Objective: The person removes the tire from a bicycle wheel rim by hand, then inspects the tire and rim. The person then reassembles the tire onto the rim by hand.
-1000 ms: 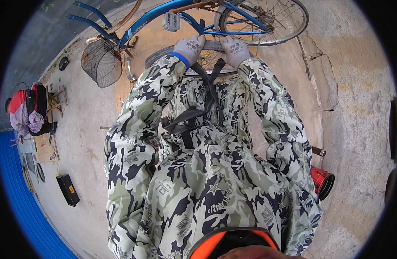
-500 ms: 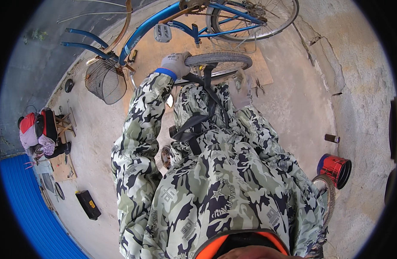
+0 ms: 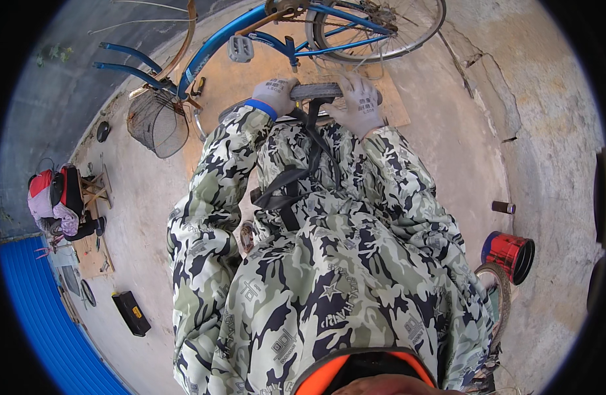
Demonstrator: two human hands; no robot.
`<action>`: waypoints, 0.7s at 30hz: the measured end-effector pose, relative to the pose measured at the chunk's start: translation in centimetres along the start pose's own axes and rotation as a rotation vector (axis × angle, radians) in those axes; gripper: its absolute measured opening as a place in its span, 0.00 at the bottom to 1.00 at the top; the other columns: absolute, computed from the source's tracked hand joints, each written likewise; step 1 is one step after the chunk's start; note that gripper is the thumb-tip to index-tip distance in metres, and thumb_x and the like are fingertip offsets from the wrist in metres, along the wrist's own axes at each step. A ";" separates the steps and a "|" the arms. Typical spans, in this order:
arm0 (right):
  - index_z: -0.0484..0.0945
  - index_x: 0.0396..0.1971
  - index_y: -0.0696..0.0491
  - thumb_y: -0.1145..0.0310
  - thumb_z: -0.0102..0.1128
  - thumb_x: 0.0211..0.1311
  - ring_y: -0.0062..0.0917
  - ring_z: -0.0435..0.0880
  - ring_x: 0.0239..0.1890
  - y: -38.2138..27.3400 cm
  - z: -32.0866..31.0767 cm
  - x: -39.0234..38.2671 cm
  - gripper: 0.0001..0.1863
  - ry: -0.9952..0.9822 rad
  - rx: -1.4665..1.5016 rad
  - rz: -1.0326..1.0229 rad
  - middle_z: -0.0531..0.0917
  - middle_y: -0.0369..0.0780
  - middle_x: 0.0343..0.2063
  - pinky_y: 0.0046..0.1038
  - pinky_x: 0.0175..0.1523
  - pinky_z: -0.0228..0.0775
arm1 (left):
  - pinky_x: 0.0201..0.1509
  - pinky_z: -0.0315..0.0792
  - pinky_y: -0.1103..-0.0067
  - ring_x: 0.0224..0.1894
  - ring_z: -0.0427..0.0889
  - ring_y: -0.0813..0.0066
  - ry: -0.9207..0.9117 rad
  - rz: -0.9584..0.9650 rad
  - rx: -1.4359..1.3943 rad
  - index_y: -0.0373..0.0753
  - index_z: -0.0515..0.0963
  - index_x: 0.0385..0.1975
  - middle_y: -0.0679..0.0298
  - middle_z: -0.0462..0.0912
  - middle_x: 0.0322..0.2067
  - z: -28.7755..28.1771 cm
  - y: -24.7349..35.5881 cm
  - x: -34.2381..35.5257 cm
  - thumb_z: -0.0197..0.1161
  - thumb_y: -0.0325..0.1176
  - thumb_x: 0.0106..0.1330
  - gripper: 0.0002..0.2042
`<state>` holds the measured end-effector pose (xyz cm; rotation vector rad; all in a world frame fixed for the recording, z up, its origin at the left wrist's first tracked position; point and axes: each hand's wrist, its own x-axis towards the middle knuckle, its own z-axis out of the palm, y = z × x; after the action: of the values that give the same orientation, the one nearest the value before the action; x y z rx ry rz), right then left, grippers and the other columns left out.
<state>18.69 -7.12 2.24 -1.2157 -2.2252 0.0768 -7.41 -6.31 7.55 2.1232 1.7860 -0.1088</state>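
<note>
In front of my lap is a bicycle wheel with a grey-black tyre (image 3: 314, 91), its rim and spokes partly hidden. My left hand (image 3: 275, 96), in a grey glove with a blue cuff, is closed round the tyre's left side. On the right side my gloved right hand (image 3: 359, 105) grips the tyre, fingers over its top and thumb toward me. A black flat band (image 3: 311, 135) runs from the tyre between my hands down over my camouflage clothing; whether it is an inner tube or a strap I cannot tell.
Beyond the wheel lies a blue bicycle frame (image 3: 214, 49) with its rear wheel (image 3: 382, 29) and a wire basket (image 3: 157, 125) beside it. A wooden board (image 3: 395, 99) is underneath. Far left, another person (image 3: 56, 201) bends over. A red bucket (image 3: 507, 257) stands right, a black toolbox (image 3: 131, 313) left.
My right hand has come up from beside my right leg onto the tyre's right side. My left hand has shifted slightly right and down, still holding the tyre.
</note>
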 end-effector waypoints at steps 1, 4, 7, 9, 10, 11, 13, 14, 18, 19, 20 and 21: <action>0.73 0.73 0.48 0.49 0.76 0.59 0.48 0.76 0.70 -0.4 0.1 1.5 0.43 -0.096 -0.044 -0.081 0.80 0.46 0.65 0.52 0.75 0.63 | 0.60 0.83 0.60 0.55 0.91 0.52 -0.006 0.010 0.009 0.51 0.82 0.64 0.54 0.92 0.49 0.2 0.3 0.1 0.70 0.40 0.67 0.24; 0.73 0.72 0.50 0.50 0.74 0.60 0.46 0.81 0.68 -1.8 0.4 5.2 0.42 -0.584 0.003 -0.089 0.84 0.48 0.62 0.49 0.74 0.69 | 0.64 0.80 0.59 0.58 0.89 0.52 0.026 0.060 0.039 0.47 0.80 0.66 0.54 0.90 0.54 1.5 1.7 0.3 0.73 0.41 0.65 0.28; 0.79 0.68 0.47 0.51 0.74 0.61 0.41 0.85 0.66 -1.9 -0.3 6.9 0.36 -0.789 -0.045 0.039 0.86 0.46 0.61 0.44 0.69 0.78 | 0.71 0.73 0.56 0.66 0.83 0.52 0.323 0.135 0.080 0.44 0.77 0.69 0.54 0.85 0.61 3.0 3.1 -0.6 0.76 0.41 0.61 0.34; 0.85 0.63 0.46 0.52 0.75 0.61 0.39 0.86 0.66 -1.5 -1.1 7.1 0.30 -0.787 -0.028 0.111 0.86 0.42 0.62 0.44 0.68 0.79 | 0.77 0.64 0.52 0.71 0.75 0.51 0.601 0.137 0.007 0.43 0.74 0.72 0.54 0.79 0.67 4.0 3.5 -1.9 0.78 0.39 0.57 0.39; 0.85 0.62 0.45 0.52 0.75 0.61 0.39 0.86 0.65 -1.2 -1.5 7.1 0.29 -0.764 -0.015 0.096 0.86 0.42 0.62 0.44 0.68 0.79 | 0.76 0.65 0.52 0.70 0.76 0.50 0.663 0.123 -0.033 0.43 0.74 0.71 0.53 0.80 0.66 4.6 3.5 -3.0 0.78 0.39 0.57 0.38; 0.86 0.61 0.45 0.51 0.75 0.61 0.38 0.86 0.65 -0.9 -1.8 7.0 0.29 -0.747 -0.016 0.092 0.86 0.41 0.62 0.44 0.68 0.79 | 0.75 0.67 0.53 0.69 0.77 0.49 0.741 0.112 -0.072 0.43 0.75 0.70 0.52 0.80 0.65 5.2 3.3 -4.4 0.78 0.39 0.58 0.37; 0.86 0.60 0.44 0.50 0.74 0.63 0.38 0.87 0.64 -0.3 -2.1 6.6 0.27 -0.682 -0.005 0.088 0.87 0.39 0.60 0.43 0.68 0.80 | 0.72 0.69 0.53 0.67 0.78 0.48 0.816 0.100 -0.150 0.42 0.76 0.69 0.52 0.81 0.63 6.6 2.9 -7.9 0.79 0.40 0.58 0.36; 0.87 0.61 0.44 0.52 0.73 0.62 0.39 0.87 0.64 0.2 -2.2 6.4 0.27 -0.643 0.006 0.111 0.87 0.40 0.60 0.43 0.68 0.79 | 0.70 0.70 0.52 0.66 0.78 0.48 0.812 0.100 -0.187 0.42 0.77 0.68 0.52 0.81 0.62 7.4 2.5 -10.0 0.79 0.41 0.58 0.35; 0.86 0.62 0.45 0.55 0.73 0.61 0.42 0.86 0.64 3.4 -1.7 5.0 0.28 -0.521 0.038 0.161 0.87 0.43 0.63 0.42 0.71 0.77 | 0.66 0.74 0.52 0.65 0.79 0.46 0.630 -0.039 -0.233 0.42 0.80 0.64 0.51 0.81 0.62 11.2 1.3 -19.4 0.82 0.48 0.57 0.35; 0.86 0.62 0.46 0.56 0.73 0.61 0.43 0.86 0.65 4.4 -1.5 4.6 0.28 -0.473 0.044 0.160 0.87 0.44 0.63 0.42 0.71 0.76 | 0.65 0.74 0.52 0.64 0.79 0.45 0.582 -0.085 -0.242 0.42 0.80 0.64 0.51 0.81 0.62 12.2 1.1 -21.4 0.82 0.50 0.58 0.35; 0.86 0.62 0.46 0.57 0.74 0.61 0.43 0.86 0.65 5.5 -1.2 4.2 0.28 -0.436 0.055 0.158 0.87 0.44 0.63 0.42 0.71 0.76 | 0.64 0.75 0.52 0.63 0.80 0.45 0.553 -0.123 -0.242 0.42 0.80 0.64 0.51 0.81 0.62 13.1 0.8 -23.2 0.82 0.52 0.59 0.36; 0.86 0.63 0.45 0.56 0.74 0.61 0.42 0.85 0.66 6.6 -1.1 3.8 0.29 -0.433 0.051 0.145 0.86 0.43 0.64 0.42 0.72 0.76 | 0.63 0.77 0.53 0.61 0.82 0.45 0.523 -0.171 -0.187 0.42 0.79 0.67 0.51 0.82 0.61 14.0 0.5 -24.5 0.80 0.55 0.62 0.36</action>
<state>22.68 -0.55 2.76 -1.4369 -2.4720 0.4942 -9.30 -33.83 1.69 1.9795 2.1566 0.5997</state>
